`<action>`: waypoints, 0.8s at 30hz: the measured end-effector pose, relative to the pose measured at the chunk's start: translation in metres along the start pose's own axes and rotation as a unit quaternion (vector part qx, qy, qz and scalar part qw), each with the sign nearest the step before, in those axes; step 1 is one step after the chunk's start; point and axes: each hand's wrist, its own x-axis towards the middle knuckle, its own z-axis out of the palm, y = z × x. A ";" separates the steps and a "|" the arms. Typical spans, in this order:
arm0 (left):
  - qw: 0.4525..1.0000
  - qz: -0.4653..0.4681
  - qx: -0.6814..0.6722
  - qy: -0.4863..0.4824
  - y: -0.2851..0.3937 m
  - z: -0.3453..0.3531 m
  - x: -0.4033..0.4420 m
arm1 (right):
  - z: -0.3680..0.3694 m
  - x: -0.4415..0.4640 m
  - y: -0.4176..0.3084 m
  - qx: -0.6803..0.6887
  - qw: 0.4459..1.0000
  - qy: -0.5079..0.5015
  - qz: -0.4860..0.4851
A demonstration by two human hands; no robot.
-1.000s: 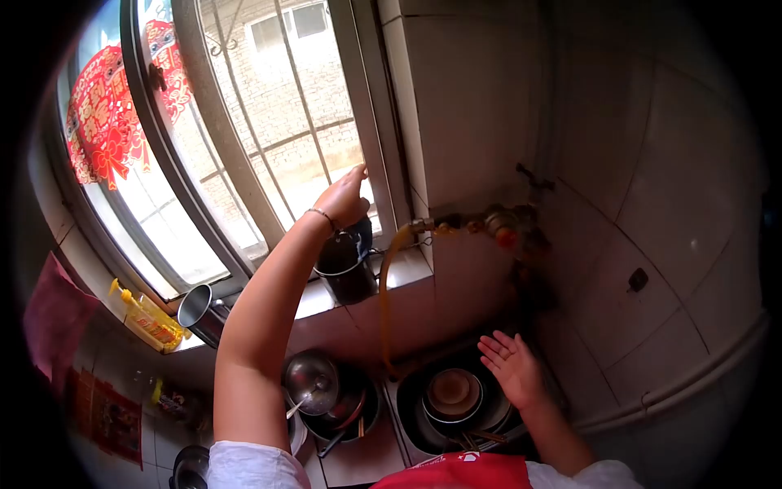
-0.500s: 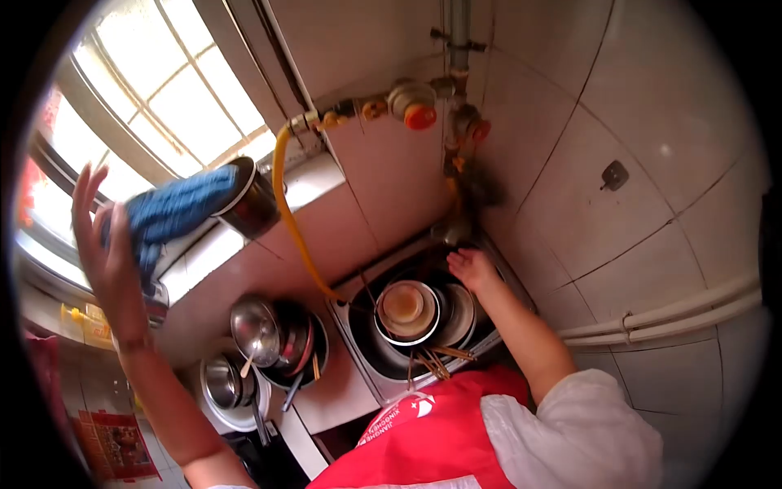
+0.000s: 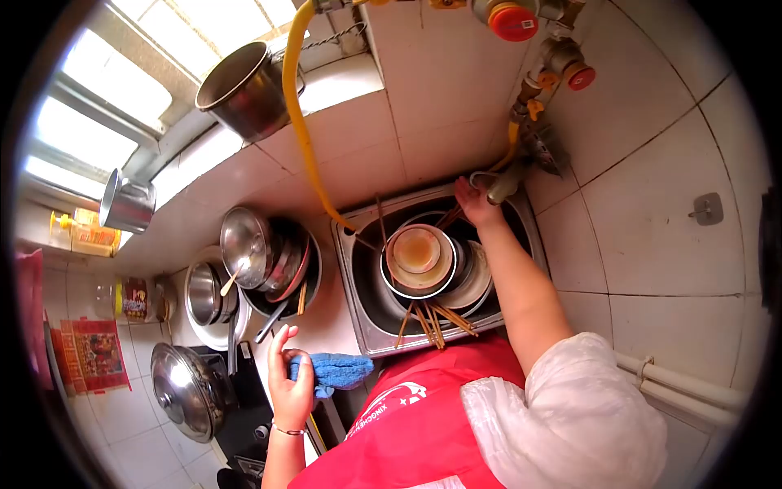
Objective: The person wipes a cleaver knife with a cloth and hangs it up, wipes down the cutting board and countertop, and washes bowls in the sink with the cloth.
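My left hand (image 3: 292,391) holds a bunched blue cloth (image 3: 336,372) low in front of my apron, left of the sink. The cloth hangs out to the right of my thumb. My right hand (image 3: 474,204) is raised beside the metal tap (image 3: 505,184) at the sink's back corner. Its fingers are stretched out close to the tap's curved handle; whether they touch it is unclear. Below, in the metal sink (image 3: 358,322), stacked bowls (image 3: 417,251) stand in a pan, with plates (image 3: 470,285) beside them and several chopsticks (image 3: 438,324) at the front edge.
Pots and a ladle (image 3: 246,254) crowd the counter left of the sink. A lidded wok (image 3: 186,395) sits farther left. On the window ledge stand a dark metal pot (image 3: 248,94) and a metal cup (image 3: 128,201). A yellow hose (image 3: 298,114) hangs between ledge and sink.
My left hand has come down from the window with the blue cloth, away from the ledge pot. My right hand stays by the tap, its fingers now nearer the handle. The view has shifted.
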 end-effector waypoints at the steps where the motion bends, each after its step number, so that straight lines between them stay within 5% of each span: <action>1: 1.000 0.001 0.000 0.009 -0.004 0.002 -0.005 | 0.010 -0.007 -0.002 0.018 1.000 0.004 0.000; 19: 1.000 -0.012 -0.003 -0.015 -0.026 -0.012 -0.013 | 0.039 -0.050 0.001 0.031 0.998 0.034 -0.052; 24: 0.999 0.005 -0.031 -0.038 -0.032 -0.004 -0.006 | 0.060 -0.086 0.021 0.051 0.993 0.036 0.100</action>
